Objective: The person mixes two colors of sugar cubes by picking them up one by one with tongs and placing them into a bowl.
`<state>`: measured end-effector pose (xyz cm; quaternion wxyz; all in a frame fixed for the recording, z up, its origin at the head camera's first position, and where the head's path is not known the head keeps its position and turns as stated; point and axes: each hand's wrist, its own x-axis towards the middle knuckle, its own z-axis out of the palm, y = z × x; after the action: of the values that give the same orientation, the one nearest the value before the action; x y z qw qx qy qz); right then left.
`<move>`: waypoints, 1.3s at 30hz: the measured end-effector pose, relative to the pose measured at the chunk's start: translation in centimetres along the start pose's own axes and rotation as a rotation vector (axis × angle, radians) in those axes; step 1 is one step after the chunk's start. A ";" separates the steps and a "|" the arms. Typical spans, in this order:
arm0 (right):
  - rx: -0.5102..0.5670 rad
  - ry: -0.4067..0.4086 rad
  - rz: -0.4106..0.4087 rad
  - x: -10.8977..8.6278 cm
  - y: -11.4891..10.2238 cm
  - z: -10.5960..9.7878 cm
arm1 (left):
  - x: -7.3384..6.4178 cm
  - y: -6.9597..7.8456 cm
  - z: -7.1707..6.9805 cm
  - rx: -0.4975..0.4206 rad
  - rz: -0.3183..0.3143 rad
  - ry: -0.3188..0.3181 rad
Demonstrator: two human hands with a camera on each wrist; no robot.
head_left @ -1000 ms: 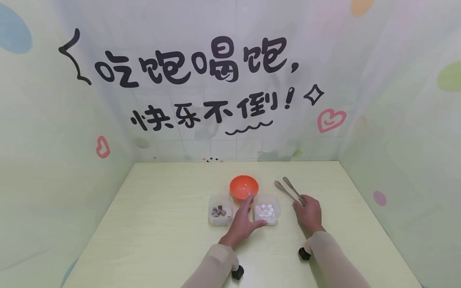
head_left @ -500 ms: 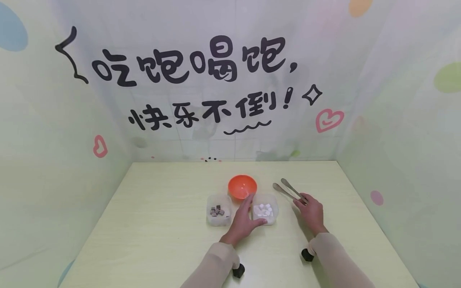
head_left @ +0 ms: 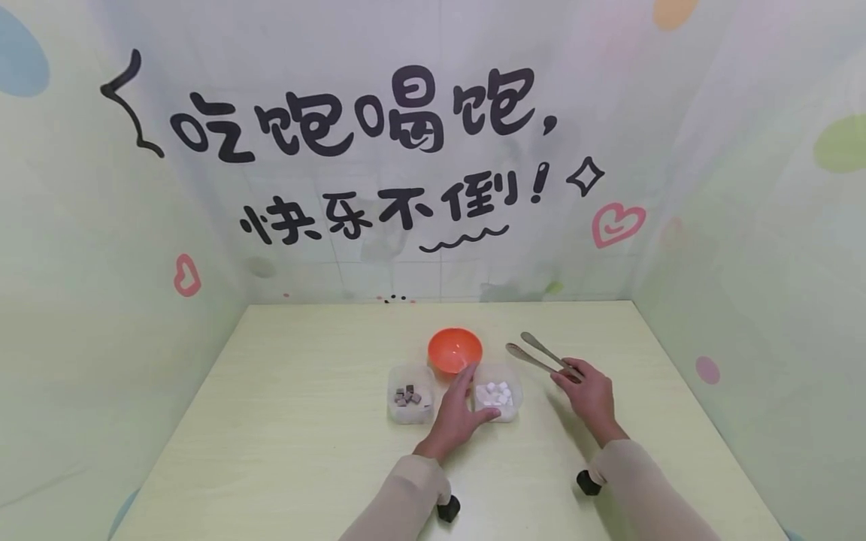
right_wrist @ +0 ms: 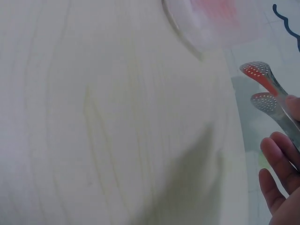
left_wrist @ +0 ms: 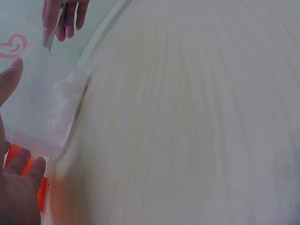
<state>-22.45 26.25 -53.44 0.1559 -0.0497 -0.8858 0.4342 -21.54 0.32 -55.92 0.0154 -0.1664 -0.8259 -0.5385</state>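
My left hand (head_left: 455, 419) cups the left side of a clear plastic container (head_left: 519, 402) with white cubes (head_left: 499, 391) in it. Its thumb lies along the near side and its straight fingers reach toward the far left corner; firm contact is hard to make out. To the right, my right hand (head_left: 590, 394) grips metal tongs (head_left: 537, 338) raised above the table. The tongs' perforated tips (right_wrist: 265, 101) stand apart with nothing between them. A second clear container (head_left: 399, 418) with several brown cubes (head_left: 408, 395) stands left of my left hand.
An orange bowl (head_left: 455, 347) stands just behind the two containers, close to my left fingertips. The pale table (head_left: 304, 421) meets fabric walls (head_left: 325, 278) at the back and both sides. Each wrist carries a small black device (head_left: 588, 483).
My right hand has shifted slightly right with the tongs, whose tips point further left than before. The left hand has stayed at the container, and the cubes look the same.
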 end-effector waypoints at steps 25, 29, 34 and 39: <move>0.158 -0.102 -0.112 -1.7 -4.1 -3.2 | 0.0 0.1 0.1 -0.027 -0.037 0.006; 0.156 -0.156 -0.128 -2.0 -4.6 -3.6 | -0.1 0.1 0.1 -0.024 -0.031 0.017; 0.166 -0.222 -0.161 -2.2 -4.9 -3.9 | -0.3 0.0 0.1 0.001 -0.026 0.034; 0.136 -0.249 -0.176 -2.3 -4.8 -4.0 | -0.2 -0.1 0.0 0.005 -0.015 0.030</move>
<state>-18.79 25.80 -47.89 0.0855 0.0927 -0.8677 0.4808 -21.34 0.23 -56.03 0.0241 -0.1518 -0.8280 -0.5392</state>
